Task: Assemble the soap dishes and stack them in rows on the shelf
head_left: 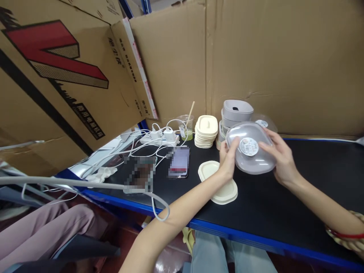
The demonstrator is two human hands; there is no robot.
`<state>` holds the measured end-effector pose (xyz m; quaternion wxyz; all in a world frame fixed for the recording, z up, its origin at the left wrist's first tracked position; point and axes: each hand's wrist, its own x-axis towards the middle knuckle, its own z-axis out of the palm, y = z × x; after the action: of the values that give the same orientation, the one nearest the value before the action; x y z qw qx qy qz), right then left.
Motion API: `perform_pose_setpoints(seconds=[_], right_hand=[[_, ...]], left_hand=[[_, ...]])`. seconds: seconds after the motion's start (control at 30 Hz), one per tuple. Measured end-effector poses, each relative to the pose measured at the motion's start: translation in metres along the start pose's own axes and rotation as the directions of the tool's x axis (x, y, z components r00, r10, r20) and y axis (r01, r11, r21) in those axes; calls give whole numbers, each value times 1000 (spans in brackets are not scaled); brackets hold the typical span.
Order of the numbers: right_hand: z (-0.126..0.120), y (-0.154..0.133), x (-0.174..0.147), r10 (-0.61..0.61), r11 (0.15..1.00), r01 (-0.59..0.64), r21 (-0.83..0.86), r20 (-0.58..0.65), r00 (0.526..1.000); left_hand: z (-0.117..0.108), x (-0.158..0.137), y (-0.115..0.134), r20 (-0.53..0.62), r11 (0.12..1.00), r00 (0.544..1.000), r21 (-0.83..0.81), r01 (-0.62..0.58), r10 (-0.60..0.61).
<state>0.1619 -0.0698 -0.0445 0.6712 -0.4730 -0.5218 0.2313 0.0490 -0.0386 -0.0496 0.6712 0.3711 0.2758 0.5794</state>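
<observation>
Above the black table (284, 204), left hand (227, 161) and right hand (277, 159), fingers half-curled, grip a clear lid (250, 148) between them

I see a black worktop (284, 212) edged in blue, 2 phones (179, 162) lying flat, a white power strip (160, 138) with tangled cables, a plastic cup (186, 127) with a stick, cardboard sheets (284, 57) behind.

Bare table (313, 178) lies open to the right. Phones (179, 162), cables (142, 146) and lid stacks (206, 131) crowd the left and back.
</observation>
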Motion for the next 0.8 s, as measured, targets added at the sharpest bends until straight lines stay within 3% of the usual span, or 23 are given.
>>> perform_pose_setpoints(seconds=[0.17, 0.33, 0.6, 0.73, 0.8], right_hand=[[4, -8, -2, -77, 997, 76, -11, -123, 989], [6, -5, 1, -157, 986, 146, -81, -158, 975], [1, 2, 4, -275, 924, 232, -305, -108, 955], [-3, 0, 0, -390, 772, 314, -552, -22, 921], [-3, -3, -4, -530, 596, 460, -658, 108, 841]], left_hand=[[2, -7, -4, 129, 1000, 992, -6, 4, -3], [0, -6, 4, 209, 991, 969, 66, 117, -128], [-2, 3, 11, 206, 989, 968, 81, 125, -140], [0, 2, 12, 168, 995, 981, 52, 91, -98], [1, 1, 13, 140, 998, 988, 22, 56, -59]])
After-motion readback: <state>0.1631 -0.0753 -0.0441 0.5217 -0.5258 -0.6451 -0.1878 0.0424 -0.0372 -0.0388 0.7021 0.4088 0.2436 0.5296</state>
